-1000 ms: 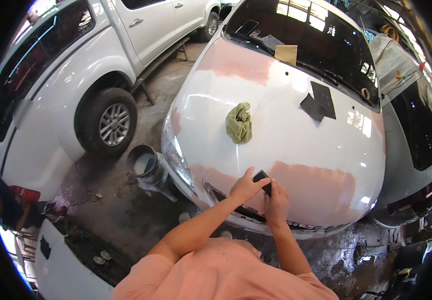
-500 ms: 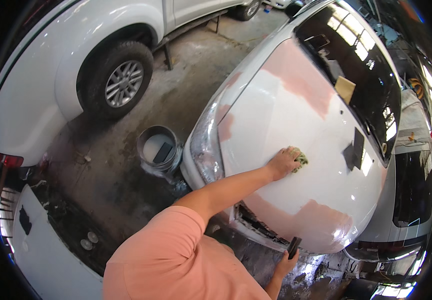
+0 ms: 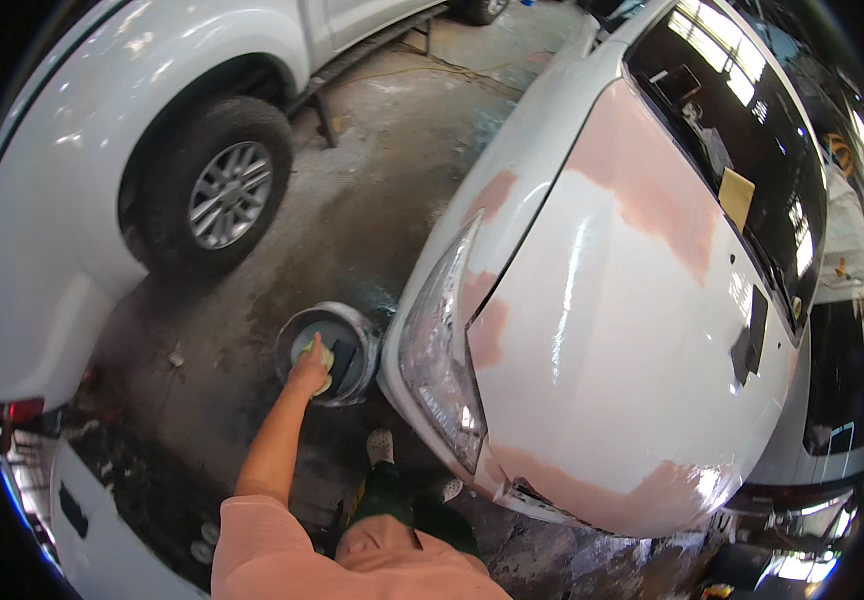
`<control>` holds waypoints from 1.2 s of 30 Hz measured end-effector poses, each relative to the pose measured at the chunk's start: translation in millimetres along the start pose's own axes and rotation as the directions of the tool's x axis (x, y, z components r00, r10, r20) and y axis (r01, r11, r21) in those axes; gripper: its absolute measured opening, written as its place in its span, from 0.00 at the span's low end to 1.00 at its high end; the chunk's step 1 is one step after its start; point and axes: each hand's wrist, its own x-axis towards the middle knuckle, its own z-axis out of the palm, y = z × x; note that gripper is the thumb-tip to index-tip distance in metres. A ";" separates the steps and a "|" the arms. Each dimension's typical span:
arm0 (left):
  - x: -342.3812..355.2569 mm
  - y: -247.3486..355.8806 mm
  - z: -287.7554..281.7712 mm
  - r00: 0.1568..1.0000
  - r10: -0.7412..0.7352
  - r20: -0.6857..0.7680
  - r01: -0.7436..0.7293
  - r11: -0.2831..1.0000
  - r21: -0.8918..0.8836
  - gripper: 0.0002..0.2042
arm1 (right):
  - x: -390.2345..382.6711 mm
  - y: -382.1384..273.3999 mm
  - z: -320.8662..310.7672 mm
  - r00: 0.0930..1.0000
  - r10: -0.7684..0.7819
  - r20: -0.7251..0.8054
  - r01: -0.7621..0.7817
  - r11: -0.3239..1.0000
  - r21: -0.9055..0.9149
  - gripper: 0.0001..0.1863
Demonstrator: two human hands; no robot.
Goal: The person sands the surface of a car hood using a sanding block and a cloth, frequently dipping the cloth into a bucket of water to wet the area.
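Observation:
My left arm reaches down to a grey bucket (image 3: 367, 332) standing on the floor beside the car's headlight. In my left hand (image 3: 306, 372) is a wet-looking yellow-green cloth (image 3: 327, 360), gripped over the bucket's mouth. Cloudy water (image 3: 327, 329) shows inside, along with a dark flat slab (image 3: 345, 362) next to the cloth. How deep the cloth sits in the bucket I cannot tell. To the right, the white hood (image 3: 612, 360) carries dull pink patches (image 3: 642, 190). My right hand is out of the picture.
A dark sheet (image 3: 749, 345) and a yellow pad (image 3: 736, 198) lie near the windshield. On the left stands a white vehicle with a large wheel (image 3: 230, 195). A loose white panel (image 3: 117, 530) lies at lower left. My shoe (image 3: 380, 446) is near the bucket.
My left hand has left the hood with the cloth and moved left and down to the bucket. My right hand, holding a black block before, has gone out of view.

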 end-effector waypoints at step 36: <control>-183.2 59.4 4.6 0.897 0.204 -0.393 -0.255 0.963 -0.082 0.24 | 120.9 176.7 44.9 0.993 -0.045 -0.110 0.059 0.989 0.134 0.24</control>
